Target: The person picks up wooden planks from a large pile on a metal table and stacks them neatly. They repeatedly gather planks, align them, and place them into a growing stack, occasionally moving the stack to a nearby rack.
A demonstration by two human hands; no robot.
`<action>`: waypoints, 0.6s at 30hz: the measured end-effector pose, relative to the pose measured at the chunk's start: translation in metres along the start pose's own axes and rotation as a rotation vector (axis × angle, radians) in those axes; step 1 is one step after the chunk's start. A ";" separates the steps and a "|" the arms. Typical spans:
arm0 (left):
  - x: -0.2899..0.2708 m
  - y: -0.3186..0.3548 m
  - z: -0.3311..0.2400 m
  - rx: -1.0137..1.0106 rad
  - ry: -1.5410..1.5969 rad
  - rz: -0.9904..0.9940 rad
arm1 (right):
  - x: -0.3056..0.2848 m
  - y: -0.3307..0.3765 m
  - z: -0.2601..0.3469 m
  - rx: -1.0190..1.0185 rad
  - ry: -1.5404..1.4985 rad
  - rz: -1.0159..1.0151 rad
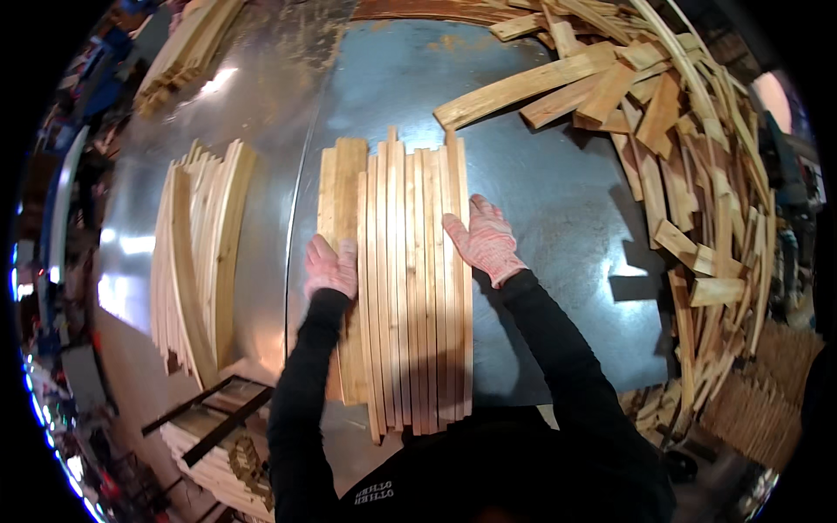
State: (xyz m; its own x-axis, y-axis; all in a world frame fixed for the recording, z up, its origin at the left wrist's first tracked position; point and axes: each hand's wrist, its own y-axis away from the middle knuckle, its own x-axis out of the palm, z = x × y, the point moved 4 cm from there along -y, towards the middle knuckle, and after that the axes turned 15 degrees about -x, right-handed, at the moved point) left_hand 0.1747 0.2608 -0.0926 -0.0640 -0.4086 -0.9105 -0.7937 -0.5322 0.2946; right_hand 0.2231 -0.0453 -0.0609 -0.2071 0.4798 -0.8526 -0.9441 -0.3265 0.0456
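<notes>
A bundle of long, narrow wooden strips (414,288) lies side by side in front of me, their ends uneven at both far and near sides. Wider wooden boards (350,187) rest along its left edge. My left hand (333,268), in a pale pink-and-white glove, lies against these boards with its thumb apart from the fingers. On the other side, my right hand (488,244), gloved alike, touches the rightmost strip with its thumb; its fingers stretch away over the metal tabletop (558,322). What the undersides of both hands touch is hidden.
Another stack of strips (200,253) stands on the left, with more strips (187,52) at the far left. A jumbled heap of board offcuts (667,131) covers the far right and right edge. Near lower left is a dark metal frame (209,418) above stacked wood.
</notes>
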 end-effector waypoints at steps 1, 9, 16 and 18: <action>-0.023 0.026 -0.032 -0.073 -0.024 0.007 | 0.000 -0.009 0.002 0.050 0.041 0.028; -0.071 0.010 -0.070 0.163 -0.510 0.391 | -0.007 -0.018 -0.013 0.077 0.109 0.186; -0.034 -0.013 -0.058 0.296 0.760 0.664 | -0.004 -0.006 0.036 0.121 -1.026 -0.163; -0.084 -0.004 -0.082 0.358 0.874 0.651 | -0.039 -0.019 0.050 0.010 -1.284 -0.194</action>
State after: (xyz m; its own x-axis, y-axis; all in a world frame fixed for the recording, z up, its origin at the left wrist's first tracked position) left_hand 0.2328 0.2367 0.0069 -0.1940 -0.9791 -0.0616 -0.8998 0.1526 0.4088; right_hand 0.2367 -0.0173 -0.0023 -0.1588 0.9527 0.2590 -0.9869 -0.1609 -0.0133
